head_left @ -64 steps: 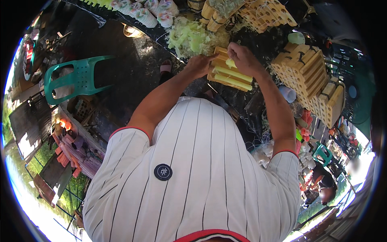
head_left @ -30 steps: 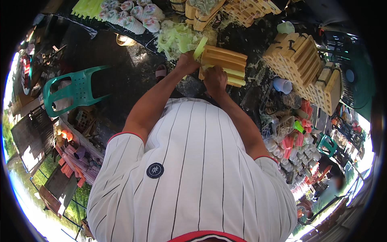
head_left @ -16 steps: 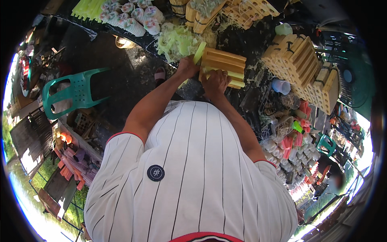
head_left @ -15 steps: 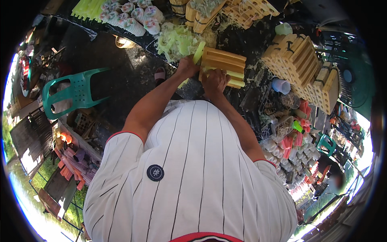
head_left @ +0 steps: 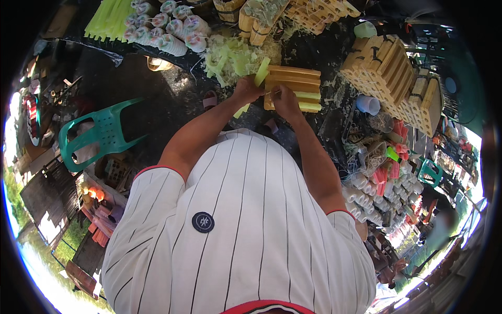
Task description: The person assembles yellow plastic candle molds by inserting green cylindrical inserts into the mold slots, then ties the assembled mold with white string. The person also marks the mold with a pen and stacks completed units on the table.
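My left hand (head_left: 248,90) is closed around a flat yellow-green strip (head_left: 262,70), which sticks out above and below the fist. To its right lies a grooved wooden block (head_left: 293,78), with yellow-green pieces (head_left: 307,96) in its lower grooves. My right hand (head_left: 286,103) is over the block's left part, fingers pinched together close to my left hand. A thin pale line, perhaps a strand, shows between the two hands. What my right fingers pinch is too small to make out.
Yellow-green shavings (head_left: 227,60) are heaped beyond my hands. Long yellow-green sticks (head_left: 109,20) and wrapped bundles (head_left: 172,44) lie at the far left. Stacked wooden blocks (head_left: 379,73) and a whitish cup (head_left: 368,104) stand right. A green plastic chair (head_left: 99,133) is left.
My right hand has drawn back from the pieces in the block's grooves toward its left end, near my left hand. The left hand still grips the strip.
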`<act>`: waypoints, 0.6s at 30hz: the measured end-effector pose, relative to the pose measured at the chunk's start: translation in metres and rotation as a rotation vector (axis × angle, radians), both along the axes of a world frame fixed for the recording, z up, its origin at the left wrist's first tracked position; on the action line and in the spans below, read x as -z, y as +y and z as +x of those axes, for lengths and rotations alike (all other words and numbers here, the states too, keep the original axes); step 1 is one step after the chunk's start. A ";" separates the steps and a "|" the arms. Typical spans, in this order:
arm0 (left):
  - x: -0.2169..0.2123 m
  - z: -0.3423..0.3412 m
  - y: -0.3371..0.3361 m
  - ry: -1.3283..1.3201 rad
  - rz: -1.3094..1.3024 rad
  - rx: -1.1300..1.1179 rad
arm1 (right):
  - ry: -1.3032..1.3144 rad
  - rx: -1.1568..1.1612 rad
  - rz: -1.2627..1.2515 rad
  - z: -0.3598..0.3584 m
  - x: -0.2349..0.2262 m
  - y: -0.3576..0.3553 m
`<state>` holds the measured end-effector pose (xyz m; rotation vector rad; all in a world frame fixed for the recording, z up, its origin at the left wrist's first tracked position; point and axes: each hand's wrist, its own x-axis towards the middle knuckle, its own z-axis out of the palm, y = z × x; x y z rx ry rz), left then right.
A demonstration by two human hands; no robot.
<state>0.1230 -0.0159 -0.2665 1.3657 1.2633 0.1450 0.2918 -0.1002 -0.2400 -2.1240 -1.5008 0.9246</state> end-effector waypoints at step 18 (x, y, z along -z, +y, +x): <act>-0.023 0.000 -0.014 0.024 0.335 -0.020 | 0.379 -0.043 0.096 0.084 -0.168 0.018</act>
